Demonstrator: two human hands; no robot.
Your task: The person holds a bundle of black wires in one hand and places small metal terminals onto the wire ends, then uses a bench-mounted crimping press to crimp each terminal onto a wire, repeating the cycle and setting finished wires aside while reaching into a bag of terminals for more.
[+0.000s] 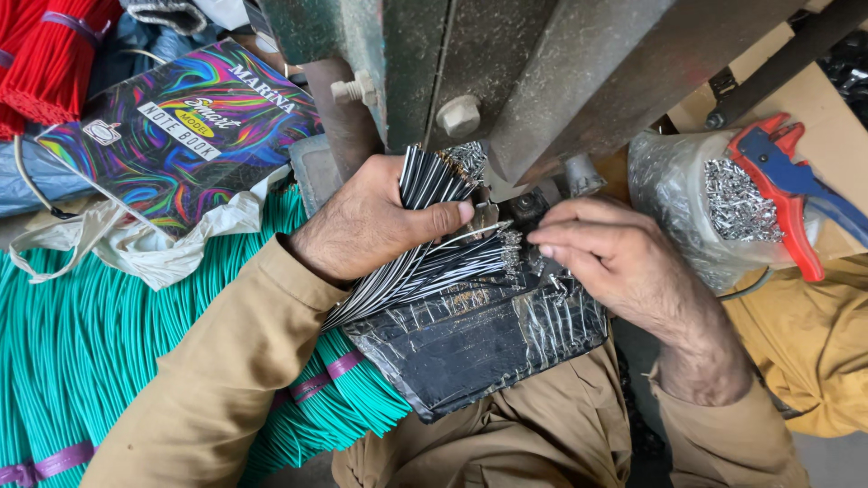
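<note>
Khaki sleeves of mine fill the bottom of the view, one running up to each hand. My left hand point(366, 221) is closed round a bundle of black-and-white striped wires point(425, 258), thumb pressed across the top, fingers wrapped underneath; the bundle fans out below my wrist and its upper ends, tipped with small metal terminals, stick out just past my thumb. My right hand point(601, 253) sits close beside it, fingers drawn together and pointing left at the bundle's tips; I think the fingertips pinch a single wire end, though the spot is too small and crowded to be sure. Both hands hover over a black plastic-wrapped pad point(479, 339) lying across my lap, with a few loose terminals on it. Right above my hands stands a grey-green metal machine point(506, 72) with large bolts. To my right, a clear bag of metal terminals point(696, 203) rests near a red-and-blue wire stripper point(791, 185). To my left lie thick bundles of green wires point(81, 343), a colourful notebook point(185, 136), a crumpled white bag point(145, 248), and red wires point(50, 54) in the far corner.
</note>
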